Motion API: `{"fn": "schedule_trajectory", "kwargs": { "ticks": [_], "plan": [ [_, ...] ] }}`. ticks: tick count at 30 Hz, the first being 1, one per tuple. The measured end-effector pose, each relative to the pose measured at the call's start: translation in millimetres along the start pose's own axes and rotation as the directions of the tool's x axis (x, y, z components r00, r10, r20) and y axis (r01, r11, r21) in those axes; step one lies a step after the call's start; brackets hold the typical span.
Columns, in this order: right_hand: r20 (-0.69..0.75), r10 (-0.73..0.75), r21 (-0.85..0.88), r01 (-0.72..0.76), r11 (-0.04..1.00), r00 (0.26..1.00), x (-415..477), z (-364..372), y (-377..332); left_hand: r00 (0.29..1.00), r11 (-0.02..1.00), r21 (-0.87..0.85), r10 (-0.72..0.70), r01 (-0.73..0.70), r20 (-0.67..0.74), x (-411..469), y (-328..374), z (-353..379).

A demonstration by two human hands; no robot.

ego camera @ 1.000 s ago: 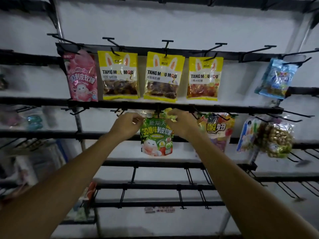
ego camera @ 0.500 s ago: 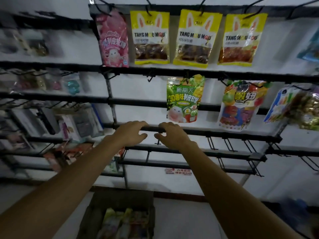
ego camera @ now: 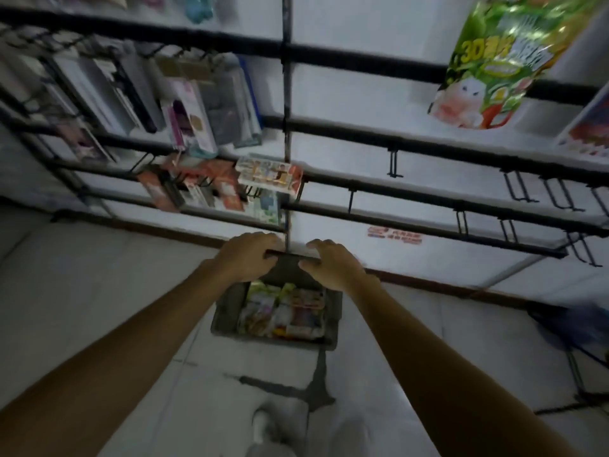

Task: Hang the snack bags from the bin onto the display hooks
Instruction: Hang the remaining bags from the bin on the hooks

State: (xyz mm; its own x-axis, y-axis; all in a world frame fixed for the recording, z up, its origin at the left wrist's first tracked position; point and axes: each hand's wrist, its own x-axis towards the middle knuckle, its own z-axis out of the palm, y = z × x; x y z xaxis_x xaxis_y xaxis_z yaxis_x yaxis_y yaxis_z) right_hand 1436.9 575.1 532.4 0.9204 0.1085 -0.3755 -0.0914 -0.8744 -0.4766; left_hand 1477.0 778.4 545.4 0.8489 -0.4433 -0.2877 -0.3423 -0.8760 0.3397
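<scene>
A dark bin (ego camera: 227, 311) stands on the floor below the rack, with several snack bags (ego camera: 283, 311) lying in it. My left hand (ego camera: 247, 258) and my right hand (ego camera: 329, 265) hover side by side over the bin's far rim. Their fingers are loosely curled and hold nothing. The green snack bag (ego camera: 494, 61) hangs from a hook at the upper right, well above both hands. Motion blurs the view.
Black rack bars cross the white wall, split by a vertical post (ego camera: 286, 127). Empty hooks (ego camera: 524, 189) line the lower bars at right. Flat packs (ego camera: 197, 103) and small boxes (ego camera: 270, 173) hang at left. My shoe (ego camera: 263, 423) shows near the floor crack.
Both hands let go of the green bag, which stays on its hook, and dropped down to the bin. The view tilted from the upper hooks to the floor.
</scene>
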Motion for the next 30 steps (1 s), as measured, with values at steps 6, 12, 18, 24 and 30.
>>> {"fn": "schedule_trajectory", "kwargs": {
  "ticks": [6,12,18,24,30],
  "plan": [
    [0.136,0.022,0.012,-0.024,1.000,0.990,28.2,50.0,3.7,0.993,0.993,-0.097,-0.055,0.065,0.104,4.3,-48.9,47.0],
    [0.234,0.033,0.028,-0.041,0.999,0.972,73.9,87.6,21.0,0.974,0.965,-0.192,-0.146,0.179,0.173,14.5,-80.7,83.8],
    [0.331,0.009,0.097,-0.044,0.994,0.944,133.5,126.1,34.0,0.926,0.874,-0.320,-0.306,0.366,0.222,32.0,-106.6,117.8],
    [0.431,0.015,0.100,-0.064,0.993,0.902,182.3,177.3,53.4,0.828,0.767,-0.339,-0.428,0.545,0.364,62.4,-150.6,170.3],
    [0.457,0.076,0.113,-0.143,0.983,0.886,238.3,263.1,90.1,0.810,0.718,-0.394,-0.424,0.573,0.404,104.2,-225.5,271.7]
  ]
}}
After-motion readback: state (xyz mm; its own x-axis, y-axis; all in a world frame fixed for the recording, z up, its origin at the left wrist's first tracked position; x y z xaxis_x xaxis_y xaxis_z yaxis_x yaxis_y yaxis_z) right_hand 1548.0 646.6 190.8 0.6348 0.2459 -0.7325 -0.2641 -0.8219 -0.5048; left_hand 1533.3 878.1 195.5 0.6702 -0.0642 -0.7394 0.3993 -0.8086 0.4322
